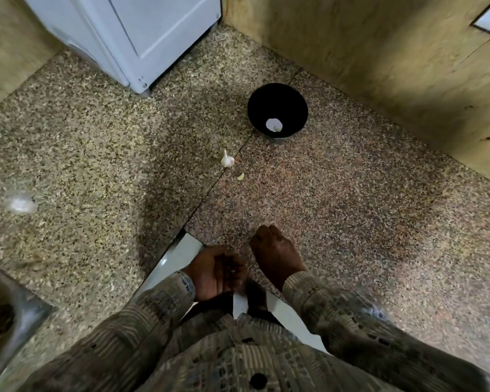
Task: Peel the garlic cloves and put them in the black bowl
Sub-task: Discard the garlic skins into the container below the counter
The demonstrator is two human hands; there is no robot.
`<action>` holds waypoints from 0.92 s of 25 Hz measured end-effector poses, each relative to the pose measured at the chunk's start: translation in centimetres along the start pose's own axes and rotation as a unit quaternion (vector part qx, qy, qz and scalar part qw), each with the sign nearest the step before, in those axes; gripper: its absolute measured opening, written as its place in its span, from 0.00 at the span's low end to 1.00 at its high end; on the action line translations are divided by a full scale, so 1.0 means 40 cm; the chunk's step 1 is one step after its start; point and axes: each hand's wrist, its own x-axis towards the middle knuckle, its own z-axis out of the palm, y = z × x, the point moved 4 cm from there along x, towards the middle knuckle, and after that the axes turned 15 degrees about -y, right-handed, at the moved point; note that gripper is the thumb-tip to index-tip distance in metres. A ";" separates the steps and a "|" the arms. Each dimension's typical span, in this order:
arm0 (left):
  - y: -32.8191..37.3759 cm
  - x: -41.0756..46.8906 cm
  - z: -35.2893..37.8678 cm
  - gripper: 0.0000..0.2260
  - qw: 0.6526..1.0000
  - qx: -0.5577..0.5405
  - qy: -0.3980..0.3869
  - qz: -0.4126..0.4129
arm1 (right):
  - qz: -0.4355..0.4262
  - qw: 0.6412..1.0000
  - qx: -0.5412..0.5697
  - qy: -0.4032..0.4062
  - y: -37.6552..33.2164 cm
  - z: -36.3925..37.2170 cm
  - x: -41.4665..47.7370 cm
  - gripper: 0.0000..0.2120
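Left hand at the counter edge, fingers loosely curled, blurred; I cannot tell if it holds anything. Right hand just beside it, knuckles up, fingers curled under, contents hidden from me. Round black bowl stands farther back on the speckled granite counter, one pale garlic piece inside. White garlic bulb and loose pale clove lie between bowl and hands.

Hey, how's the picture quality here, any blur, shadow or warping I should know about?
Head view: wide-angle distortion bows the walls; the bowl and garlic bulb look fairly sharp; the sleeves and a pale object at far left are smeared; a broad shadow darkens the middle of the counter.
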 end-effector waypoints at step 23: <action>-0.533 -0.574 -0.287 0.19 0.779 -0.292 0.076 0.550 | -0.036 0.508 0.785 -0.353 -0.664 -0.063 -0.176 0.09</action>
